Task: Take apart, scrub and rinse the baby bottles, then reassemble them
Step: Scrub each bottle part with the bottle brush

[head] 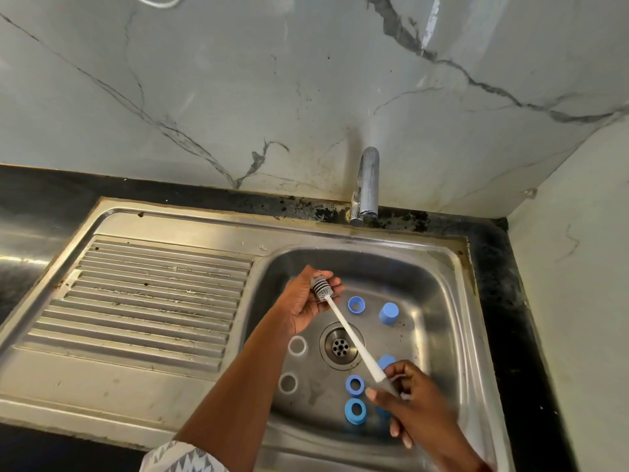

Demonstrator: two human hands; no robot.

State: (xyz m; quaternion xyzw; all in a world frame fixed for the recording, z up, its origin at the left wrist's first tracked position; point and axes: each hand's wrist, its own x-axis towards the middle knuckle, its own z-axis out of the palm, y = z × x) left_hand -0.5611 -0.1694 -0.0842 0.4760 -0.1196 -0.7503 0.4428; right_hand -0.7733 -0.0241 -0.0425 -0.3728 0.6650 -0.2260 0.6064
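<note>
Your left hand (308, 299) cups its curled fingers round the bottle brush (343, 327) head; your right hand (405, 393) pinches its handle end.

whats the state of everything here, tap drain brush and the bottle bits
tap: no water seen running
drain: unplugged
brush: held above the sink, head in the left hand, handle pinched by the right hand
blue rings: three, off the bottles, loose in the sink
blue cap: off, standing in the sink
clear round pieces: two, open side up, separate
</note>
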